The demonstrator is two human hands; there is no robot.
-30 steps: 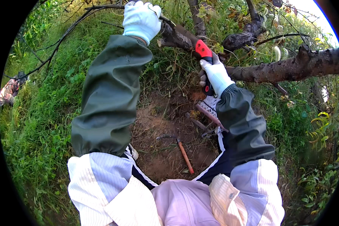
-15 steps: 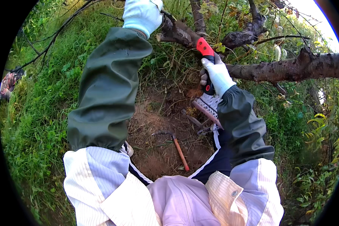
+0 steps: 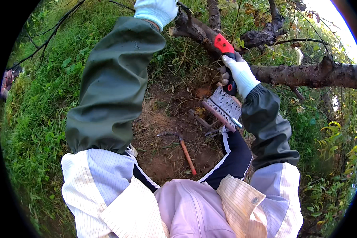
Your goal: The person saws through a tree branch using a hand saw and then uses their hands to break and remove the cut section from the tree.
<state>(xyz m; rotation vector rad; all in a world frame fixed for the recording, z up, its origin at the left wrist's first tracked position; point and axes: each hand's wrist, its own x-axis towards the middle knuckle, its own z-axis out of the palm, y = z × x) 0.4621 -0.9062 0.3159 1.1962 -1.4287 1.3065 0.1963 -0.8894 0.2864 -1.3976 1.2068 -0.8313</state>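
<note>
My right hand [image 3: 240, 73], in a white glove with grey fingertips, grips the black handle of a pruning saw [image 3: 225, 44]. Its red head points up against the thick branch [image 3: 200, 33]; no blade can be made out. My left hand [image 3: 156, 12], also gloved, is at the upper edge, beside the stub end of that branch. A thin dark branch [image 3: 185, 8] comes out next to the left hand, which looks closed on it, though the fingers are mostly cut off. Below the saw, a small folding stool [image 3: 225, 105] with a woven white strap seat leans by my right leg.
A small sickle [image 3: 187, 156] with an orange-brown handle lies on the bare soil [image 3: 158, 162] between my legs. A thick limb [image 3: 305, 75] runs across the right side. Grass [image 3: 39, 139] covers the left, and knotty branches [image 3: 261, 37] stand behind.
The view has shifted slightly, and both hands sit a little farther right in it. My right hand keeps its grip on the saw. More of the stool seat shows below it.
</note>
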